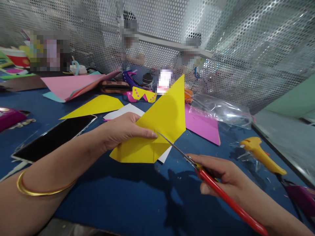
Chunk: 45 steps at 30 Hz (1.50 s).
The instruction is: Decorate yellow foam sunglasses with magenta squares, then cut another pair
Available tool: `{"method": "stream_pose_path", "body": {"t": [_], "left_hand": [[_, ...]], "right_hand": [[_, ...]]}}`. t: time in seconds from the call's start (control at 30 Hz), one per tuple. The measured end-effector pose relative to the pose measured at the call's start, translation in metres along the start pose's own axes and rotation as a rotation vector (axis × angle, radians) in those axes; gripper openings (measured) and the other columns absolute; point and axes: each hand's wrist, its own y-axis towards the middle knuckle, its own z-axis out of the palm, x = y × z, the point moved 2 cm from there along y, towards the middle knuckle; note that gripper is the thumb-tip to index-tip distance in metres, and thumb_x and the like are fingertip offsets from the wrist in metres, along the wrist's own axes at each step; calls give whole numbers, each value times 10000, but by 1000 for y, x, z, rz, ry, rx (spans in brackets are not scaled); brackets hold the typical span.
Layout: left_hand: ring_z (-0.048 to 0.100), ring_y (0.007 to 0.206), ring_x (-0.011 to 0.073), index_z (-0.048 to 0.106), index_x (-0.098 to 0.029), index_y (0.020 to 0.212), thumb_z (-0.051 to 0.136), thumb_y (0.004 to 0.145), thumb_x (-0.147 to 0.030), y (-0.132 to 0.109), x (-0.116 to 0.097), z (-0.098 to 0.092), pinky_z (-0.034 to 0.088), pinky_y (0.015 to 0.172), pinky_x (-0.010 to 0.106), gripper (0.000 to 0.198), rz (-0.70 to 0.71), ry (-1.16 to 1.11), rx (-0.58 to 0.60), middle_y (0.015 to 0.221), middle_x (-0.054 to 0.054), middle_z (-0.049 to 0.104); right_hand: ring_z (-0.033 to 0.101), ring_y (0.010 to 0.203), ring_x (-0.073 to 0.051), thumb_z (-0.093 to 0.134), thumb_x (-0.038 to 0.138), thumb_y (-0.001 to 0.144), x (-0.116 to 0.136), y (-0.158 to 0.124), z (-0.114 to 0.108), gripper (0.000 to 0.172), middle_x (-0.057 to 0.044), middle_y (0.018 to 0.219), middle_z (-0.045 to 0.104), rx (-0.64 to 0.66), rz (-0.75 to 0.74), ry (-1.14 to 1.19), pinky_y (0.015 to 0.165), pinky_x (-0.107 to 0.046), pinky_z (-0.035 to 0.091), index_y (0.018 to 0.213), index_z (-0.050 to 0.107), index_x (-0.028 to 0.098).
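My left hand (128,129) is closed on a yellow sheet of craft paper or foam (167,114), its thumb lying across the front and the other fingers hidden behind. The sheet is held up above the blue table, with a pointed corner at the top and a short line or slit near the thumb tip. A pair of scissors (209,180) with red handles is gripped in my right hand (226,172). The blade tips meet the yellow sheet just right of my left thumb; whether the blades are parted is hard to tell.
On the blue table (110,200) are a phone (56,137), another yellow sheet (95,105), pink sheets (73,86), a purple-pink sheet (203,126) and clear plastic wrap (221,109). A yellow glue gun (262,154) lies at right. Perforated metal (157,19) stands behind, with reflections.
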Motion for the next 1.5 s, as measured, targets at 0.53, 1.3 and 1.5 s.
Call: {"method": "stream_pose_path", "body": {"t": [0.53,1.3,1.5], "left_hand": [[750,768,257,799,-251,815,870,599,-311,5,5,-5,587,742,320,236,34,29,65,848,17,800],[745,919,278,789,-245,784,850,603,-238,3,2,-3,598,785,313,191,-13,-29,69,835,24,803],[747,913,272,786,-245,777,835,618,-222,3,0,-3,598,801,319,168,-10,-21,76,812,18,801]], "right_hand": [[533,740,-153,680,332,839,-2,0,-1,226,29,847,609,38,-60,-48,670,-255,463,1064,688,302],[599,775,-168,661,410,852,6,0,3,217,6,924,685,-16,-77,-173,675,-255,490,1028,701,289],[574,695,-145,649,473,872,3,0,4,373,13,798,646,-38,-142,-182,629,-237,485,1207,679,313]]}}
